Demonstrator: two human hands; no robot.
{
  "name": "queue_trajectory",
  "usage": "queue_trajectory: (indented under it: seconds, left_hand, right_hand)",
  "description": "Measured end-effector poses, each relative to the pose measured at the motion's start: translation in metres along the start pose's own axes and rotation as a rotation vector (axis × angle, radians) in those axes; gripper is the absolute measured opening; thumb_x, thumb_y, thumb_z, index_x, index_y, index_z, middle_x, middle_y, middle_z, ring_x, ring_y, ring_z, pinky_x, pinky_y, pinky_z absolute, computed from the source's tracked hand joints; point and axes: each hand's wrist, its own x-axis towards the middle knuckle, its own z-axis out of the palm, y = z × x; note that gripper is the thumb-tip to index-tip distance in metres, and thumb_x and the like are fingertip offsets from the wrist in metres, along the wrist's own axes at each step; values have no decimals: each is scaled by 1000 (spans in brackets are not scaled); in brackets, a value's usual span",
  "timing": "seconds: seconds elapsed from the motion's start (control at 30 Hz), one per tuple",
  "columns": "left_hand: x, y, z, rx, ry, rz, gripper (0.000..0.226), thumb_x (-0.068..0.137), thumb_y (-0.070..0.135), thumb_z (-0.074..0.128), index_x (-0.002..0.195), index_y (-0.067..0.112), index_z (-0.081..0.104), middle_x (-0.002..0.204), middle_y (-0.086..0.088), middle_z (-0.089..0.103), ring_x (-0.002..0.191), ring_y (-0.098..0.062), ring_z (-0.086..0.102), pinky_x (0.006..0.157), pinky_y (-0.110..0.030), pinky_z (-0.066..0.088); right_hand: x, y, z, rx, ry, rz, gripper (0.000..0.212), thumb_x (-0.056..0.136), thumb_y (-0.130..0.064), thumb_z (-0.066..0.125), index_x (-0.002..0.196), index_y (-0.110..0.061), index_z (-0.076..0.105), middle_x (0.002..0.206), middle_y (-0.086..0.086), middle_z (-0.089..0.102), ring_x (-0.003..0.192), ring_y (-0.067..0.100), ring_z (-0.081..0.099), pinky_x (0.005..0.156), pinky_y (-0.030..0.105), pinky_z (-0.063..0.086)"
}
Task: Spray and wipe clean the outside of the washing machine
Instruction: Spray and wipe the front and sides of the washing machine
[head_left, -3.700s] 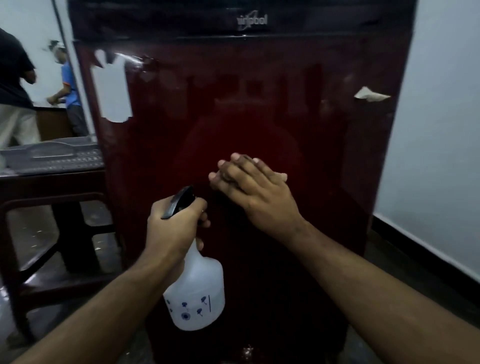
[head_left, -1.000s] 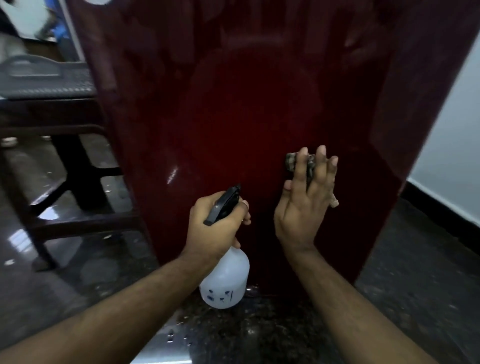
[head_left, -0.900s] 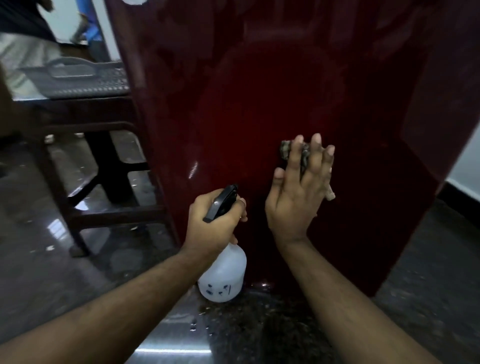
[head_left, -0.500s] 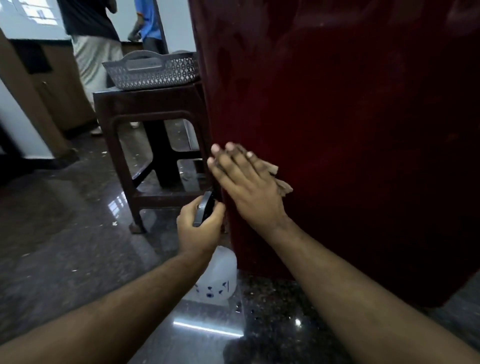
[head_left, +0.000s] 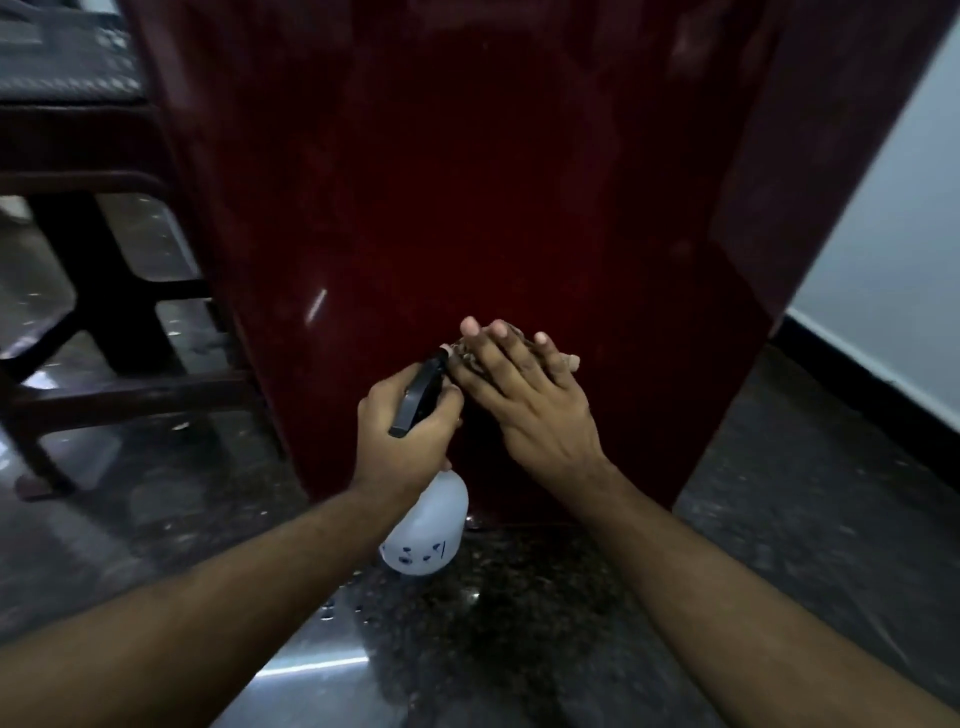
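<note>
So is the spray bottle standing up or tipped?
Roughly upright: the bottle hangs below the left hand, black nozzle on top.

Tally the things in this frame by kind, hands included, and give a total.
Hands: 2 (left hand, right hand)
Spray bottles: 1 (bottle, held by the left hand)
Cloths: 1 (cloth, pressed flat under the right hand)
Washing machines: 1 (machine)
Stools: 1 (stool)
Total: 6
</note>
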Motion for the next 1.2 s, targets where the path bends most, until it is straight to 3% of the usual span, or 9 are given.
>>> queue_trajectory:
  seconds: [0.2, 0.33, 0.43, 0.5, 0.63, 0.73, 0.9, 1.03, 1.2]
  left_hand:
    - [10, 17, 79, -80, -117, 58, 14, 100, 11, 65, 88, 4, 68, 75, -20, 67, 66, -40, 69, 44, -30, 52]
    - [8, 20, 113, -148, -161, 40, 14, 100, 10, 65, 88, 2, 67, 79, -21, 67, 69, -32, 71, 46, -32, 52]
    - [-2, 14, 119, -162, -213, 20, 11, 101, 8, 65, 91, 3, 67, 82, -23, 66, 75, -23, 72, 47, -32, 53]
    - [-9, 6, 113, -154, -236, -8, 10, 101, 9, 64, 92, 5, 68, 82, -19, 67, 74, -33, 69, 49, -34, 53]
    - [-13, -11, 89, -110, -223, -58, 14, 100, 10, 66, 87, 6, 67, 77, -15, 66, 73, -47, 65, 47, -33, 52]
    - [-12, -18, 70, -68, -199, -62, 15, 100, 11, 67, 85, 7, 67, 77, -19, 66, 71, -47, 64, 45, -34, 53]
    - [-11, -24, 17, 37, -93, -53, 15, 98, 10, 68, 84, 6, 68, 73, -17, 69, 65, -28, 68, 49, -37, 53]
    - [-20, -27, -35, 118, 34, -50, 13, 96, 11, 69, 83, 10, 69, 70, -13, 69, 67, -36, 69, 52, -49, 55]
    - [-29, -27, -84, 117, 389, -166, 54, 92, 14, 77, 69, 62, 69, 67, 24, 69, 68, -29, 65, 65, -55, 59]
  right_hand:
    - [-44, 73, -24, -117, 34, 311, 78, 103, -15, 50, 164, -30, 3, 171, 6, 4, 156, 22, 9, 124, 47, 12]
    - [-66, 99, -32, -69, 74, 562, 68, 108, -24, 45, 163, -31, 6, 169, 2, 0, 158, 21, 8, 124, 45, 19]
    - [-82, 103, -29, 80, 154, 716, 62, 105, -24, 55, 159, -31, 26, 170, -4, 13, 149, 22, 31, 112, 32, 25]
    - [-91, 100, -21, 225, 218, 736, 59, 100, -14, 62, 152, -27, 38, 168, 1, 25, 134, 24, 40, 110, 27, 25]
    - [-96, 82, -8, 433, 312, 808, 56, 94, -2, 65, 139, -33, 54, 153, 7, 26, 138, 30, 31, 114, 47, 38]
    - [-88, 64, 1, 384, 262, 740, 51, 96, -12, 61, 139, -36, 54, 146, 7, 26, 136, 29, 29, 107, 58, 40]
    - [-33, 10, 26, 259, 334, 629, 46, 100, -14, 50, 142, -33, 45, 147, 5, 29, 135, 31, 36, 103, 59, 40]
    - [26, -49, 39, 242, 334, 356, 61, 104, -10, 45, 160, -27, 27, 165, -3, 24, 157, 17, 10, 101, 58, 49]
    - [87, -125, 25, 409, 244, 311, 69, 99, -14, 39, 163, -26, 16, 170, -4, 15, 157, 14, 4, 115, 49, 28]
